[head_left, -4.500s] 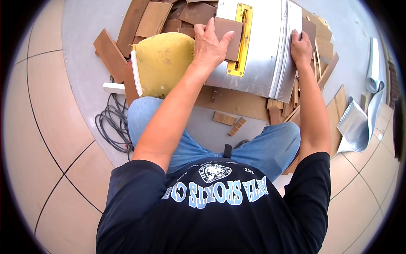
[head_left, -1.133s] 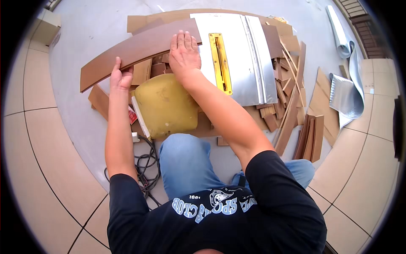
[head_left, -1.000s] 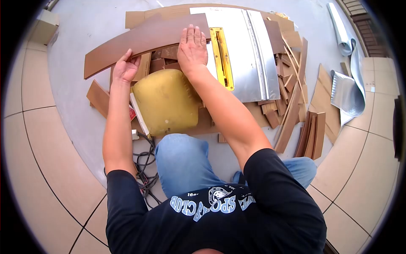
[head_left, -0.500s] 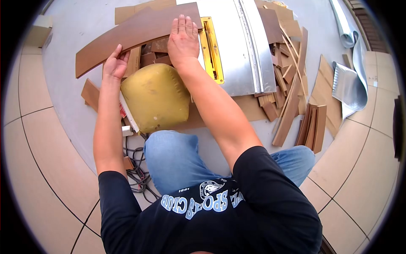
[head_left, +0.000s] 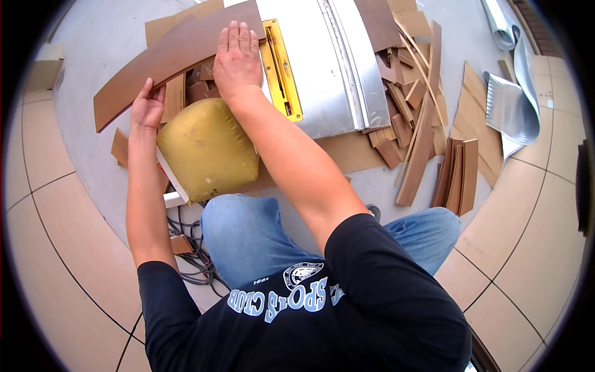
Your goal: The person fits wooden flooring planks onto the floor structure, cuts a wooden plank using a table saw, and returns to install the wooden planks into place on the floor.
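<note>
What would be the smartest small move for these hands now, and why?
Probably a slight slide of the long, flat brown plank toward the slotted yellow plate, keeping the right fingers off the slot. The plank's near end already meets the plate's edge, the right hand lies flat on top close by, and the left hand supports the far part.

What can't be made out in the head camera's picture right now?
All in the head view:
- Left hand: some fingertips are hidden beneath the long flat brown board.
- Slotted yellow metal insert: slot too small and dark to show any blade.
- Silver sheet-metal tabletop: far edge cut off by the picture's top.
- Tangled black cable: partly hidden by the left arm.
</note>
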Demonstrator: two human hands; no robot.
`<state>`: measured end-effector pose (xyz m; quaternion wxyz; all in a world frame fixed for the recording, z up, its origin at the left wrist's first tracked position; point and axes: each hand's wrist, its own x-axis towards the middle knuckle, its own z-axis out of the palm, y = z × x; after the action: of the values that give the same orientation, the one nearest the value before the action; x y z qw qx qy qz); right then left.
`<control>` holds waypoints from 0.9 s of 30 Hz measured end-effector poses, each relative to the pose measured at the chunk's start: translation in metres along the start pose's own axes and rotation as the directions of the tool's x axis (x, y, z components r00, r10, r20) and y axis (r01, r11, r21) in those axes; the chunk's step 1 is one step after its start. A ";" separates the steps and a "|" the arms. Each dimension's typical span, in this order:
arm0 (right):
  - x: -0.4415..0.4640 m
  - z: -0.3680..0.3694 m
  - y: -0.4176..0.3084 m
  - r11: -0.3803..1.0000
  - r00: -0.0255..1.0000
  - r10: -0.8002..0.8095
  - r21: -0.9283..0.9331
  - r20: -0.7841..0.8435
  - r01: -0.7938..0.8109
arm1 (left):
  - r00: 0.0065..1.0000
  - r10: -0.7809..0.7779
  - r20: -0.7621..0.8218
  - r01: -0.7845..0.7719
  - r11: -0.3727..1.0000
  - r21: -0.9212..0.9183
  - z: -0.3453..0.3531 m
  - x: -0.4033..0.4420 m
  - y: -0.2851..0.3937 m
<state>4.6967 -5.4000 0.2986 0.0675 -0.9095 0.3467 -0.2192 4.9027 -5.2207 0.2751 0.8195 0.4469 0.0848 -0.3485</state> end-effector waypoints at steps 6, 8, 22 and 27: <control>0.000 0.004 0.001 1.000 1.000 -0.007 0.001 -0.015 0.007 | 0.999 0.012 -0.050 -0.013 1.000 -0.009 0.008 -0.001 -0.002; -0.001 0.004 0.002 1.000 1.000 -0.001 0.009 -0.005 0.001 | 0.999 0.010 -0.045 -0.011 1.000 -0.020 0.006 0.004 -0.002; -0.003 -0.009 -0.001 1.000 1.000 -0.012 0.021 0.006 0.011 | 0.999 0.014 -0.035 -0.015 1.000 -0.022 0.009 -0.001 -0.005; -0.003 -0.004 0.002 0.999 0.999 -0.009 0.047 -0.041 0.011 | 0.999 0.006 -0.032 -0.006 1.000 -0.012 0.006 0.001 -0.004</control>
<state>4.6918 -5.3990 0.3001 0.0808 -0.9047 0.3383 -0.2461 4.8997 -5.2279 0.2752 0.8219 0.4475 0.0987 -0.3384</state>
